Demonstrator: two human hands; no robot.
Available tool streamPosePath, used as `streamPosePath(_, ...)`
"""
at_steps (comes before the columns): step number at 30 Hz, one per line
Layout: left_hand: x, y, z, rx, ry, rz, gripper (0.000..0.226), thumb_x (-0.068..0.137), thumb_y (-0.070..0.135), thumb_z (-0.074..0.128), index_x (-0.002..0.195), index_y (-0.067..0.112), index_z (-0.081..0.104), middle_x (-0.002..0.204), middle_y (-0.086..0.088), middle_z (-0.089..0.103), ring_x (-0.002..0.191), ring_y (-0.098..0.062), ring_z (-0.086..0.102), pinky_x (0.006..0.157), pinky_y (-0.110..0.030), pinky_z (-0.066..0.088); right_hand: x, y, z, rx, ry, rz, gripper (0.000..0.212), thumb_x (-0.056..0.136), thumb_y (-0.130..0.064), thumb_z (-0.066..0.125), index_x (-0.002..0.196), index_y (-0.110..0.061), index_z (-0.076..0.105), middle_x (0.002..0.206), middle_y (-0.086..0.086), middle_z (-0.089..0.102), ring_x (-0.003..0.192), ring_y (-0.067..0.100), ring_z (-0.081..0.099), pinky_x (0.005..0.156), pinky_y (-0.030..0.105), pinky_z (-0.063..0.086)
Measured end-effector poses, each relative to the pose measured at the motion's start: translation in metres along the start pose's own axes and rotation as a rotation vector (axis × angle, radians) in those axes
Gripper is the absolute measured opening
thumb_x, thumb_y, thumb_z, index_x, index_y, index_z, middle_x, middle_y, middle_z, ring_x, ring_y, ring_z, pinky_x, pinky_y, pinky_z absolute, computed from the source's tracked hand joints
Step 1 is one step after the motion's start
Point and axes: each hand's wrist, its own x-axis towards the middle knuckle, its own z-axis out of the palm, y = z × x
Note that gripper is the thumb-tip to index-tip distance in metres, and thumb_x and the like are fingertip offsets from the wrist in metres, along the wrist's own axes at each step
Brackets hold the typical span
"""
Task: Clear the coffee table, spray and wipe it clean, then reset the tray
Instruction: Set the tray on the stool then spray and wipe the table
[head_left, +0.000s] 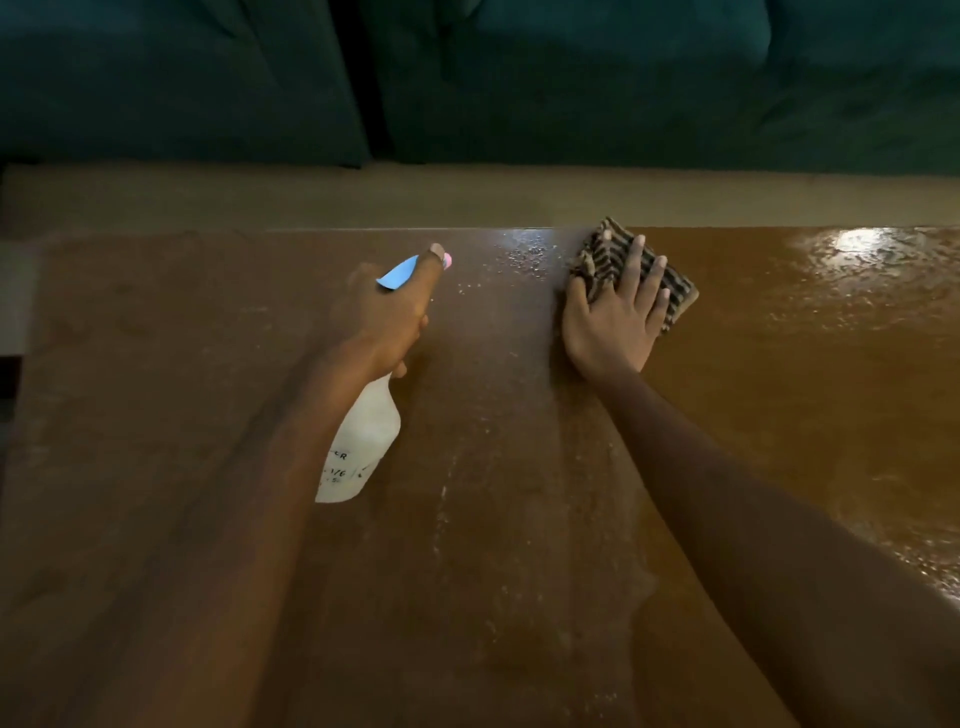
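The brown wooden coffee table (208, 519) fills the view. My left hand (387, 317) grips a white spray bottle (358, 447) by its neck, with the blue trigger head pointing toward the far edge. Spray droplets (524, 254) glisten on the wood ahead of the nozzle. My right hand (615, 322) lies flat with fingers spread on a folded striped cloth (602, 254), pressing it against the table near the far edge. The surface to the right of the cloth looks wet and shiny.
A dark green sofa (623, 93) runs along the far side of the table, with a strip of light floor (363, 197) between them. A lamp reflection (862, 244) shines on the wet far right corner. No tray is in view.
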Motion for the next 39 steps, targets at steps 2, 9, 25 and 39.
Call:
streamPosePath(2, 0.003, -0.011, -0.009, -0.066, 0.023, -0.008, 0.049, 0.086, 0.070, 0.041, 0.079, 0.024, 0.053, 0.077, -0.001, 0.061, 0.074, -0.020, 0.062, 0.069, -0.041, 0.056, 0.008, -0.026, 0.009, -0.043, -0.011, -0.062, 0.070, 0.097, -0.059, 0.024, 0.155, -0.019, 0.031, 0.166, -0.001, -0.010, 0.152, 0.026, -0.014, 0.122, 0.047, -0.006)
streamPosePath(9, -0.003, -0.040, -0.036, -0.125, 0.106, 0.024, 0.082, 0.065, 0.086, 0.034, 0.079, 0.011, 0.063, 0.070, -0.001, 0.061, 0.060, -0.015, 0.059, 0.047, -0.027, 0.046, -0.035, -0.071, 0.041, -0.227, -0.130, -0.607, 0.067, 0.098, -0.062, 0.024, 0.157, -0.037, 0.007, 0.167, -0.006, -0.003, 0.153, 0.023, -0.007, 0.124, 0.044, 0.001)
streamPosePath(25, -0.004, -0.058, -0.043, -0.129, 0.073, 0.002, 0.056, 0.090, 0.064, 0.039, 0.074, 0.015, 0.059, 0.073, -0.003, 0.062, 0.059, -0.017, 0.056, 0.049, -0.024, 0.044, 0.001, -0.079, 0.028, -0.107, -0.058, -0.154, 0.070, 0.096, -0.061, 0.022, 0.154, -0.023, 0.034, 0.166, -0.004, -0.009, 0.152, 0.022, -0.013, 0.122, 0.044, -0.007)
streamPosePath(39, -0.037, -0.046, -0.025, 0.071, -0.106, 0.092, 0.055, 0.090, 0.063, 0.042, 0.076, 0.015, 0.064, 0.074, -0.004, 0.067, 0.049, -0.011, 0.054, 0.041, -0.019, 0.043, -0.058, 0.031, -0.001, -0.090, -0.105, -0.339, 0.065, 0.097, -0.052, 0.030, 0.108, -0.005, 0.074, 0.163, -0.022, -0.003, 0.151, 0.007, -0.008, 0.123, 0.036, 0.000)
